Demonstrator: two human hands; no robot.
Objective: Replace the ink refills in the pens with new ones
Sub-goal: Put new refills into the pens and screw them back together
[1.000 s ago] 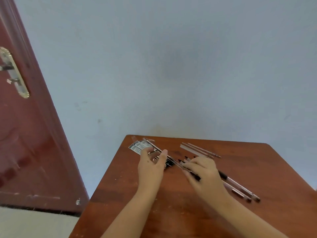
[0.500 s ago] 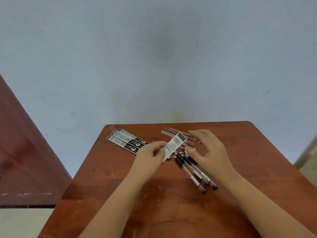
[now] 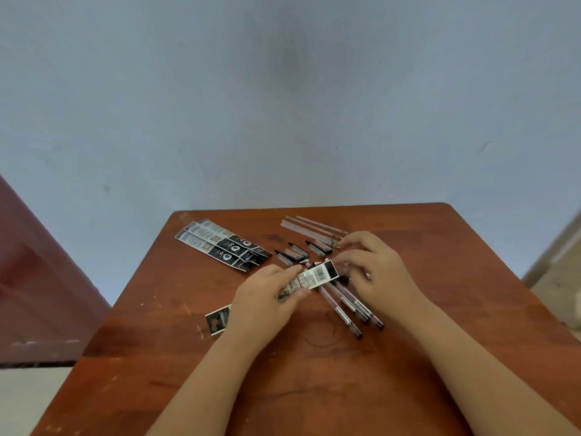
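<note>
Plastic refill packet (image 3: 312, 276), light & crinkly, sits mid-frame above the pens (image 3: 347, 305) on the desk (image 3: 163, 341). Left hand (image 3: 267, 302) pinches its lower end; right hand (image 3: 375, 273), fingers curled, at the barcode end, grip unclear. Best taken at the ends. Vs 0.5 s ago: right hand closed in.

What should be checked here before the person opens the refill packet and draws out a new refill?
1. Packet in hand: ok. The left hand grips the refill packet with the barcode end free.
2. Right hand at the packet's free end: ok; its exact grip cannot be told.
3. Packet already opened: cannot tell.
4. Pens within reach: ok. The pens lie under the right hand.
5. Spare supplies: ok. More refill packets lie at the far left of the table.
6. Loose refills new or used: cannot tell.
</note>
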